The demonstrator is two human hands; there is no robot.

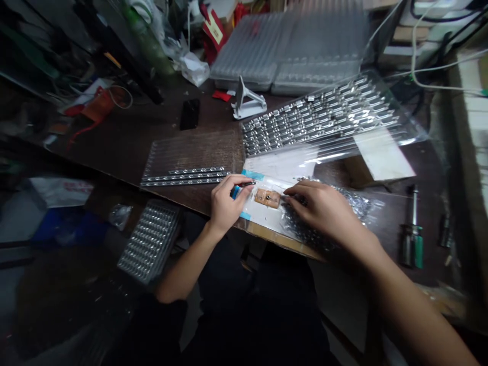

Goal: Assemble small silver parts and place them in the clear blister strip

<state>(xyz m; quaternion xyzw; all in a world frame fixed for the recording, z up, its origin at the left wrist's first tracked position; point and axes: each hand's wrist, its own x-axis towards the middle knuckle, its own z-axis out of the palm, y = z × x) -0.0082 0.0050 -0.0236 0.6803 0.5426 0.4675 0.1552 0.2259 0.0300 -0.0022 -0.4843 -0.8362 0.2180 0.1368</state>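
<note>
My left hand (227,202) pinches a small dark metal part (250,182) between thumb and forefinger, left of a brown block (262,197). The block lies on a white sheet (263,219) held with blue tape (252,174), and a small round metal piece (268,197) sits at its middle. On the block's right, my right hand (318,202) has its thumb and fingers drawn together; what they hold, if anything, is too small to name. Under and beside that hand spreads a pile of small shiny metal parts (305,229), partly hidden by it.
A clear ribbed tray (190,150) holds several rows of metal parts at its front. Behind the hands, a fuller tray (316,119) leans near a cardboard box (385,155). A white stand (247,101), a phone (189,114) and a green-handled screwdriver (414,239) lie around. Stacked trays (149,241) stand below left.
</note>
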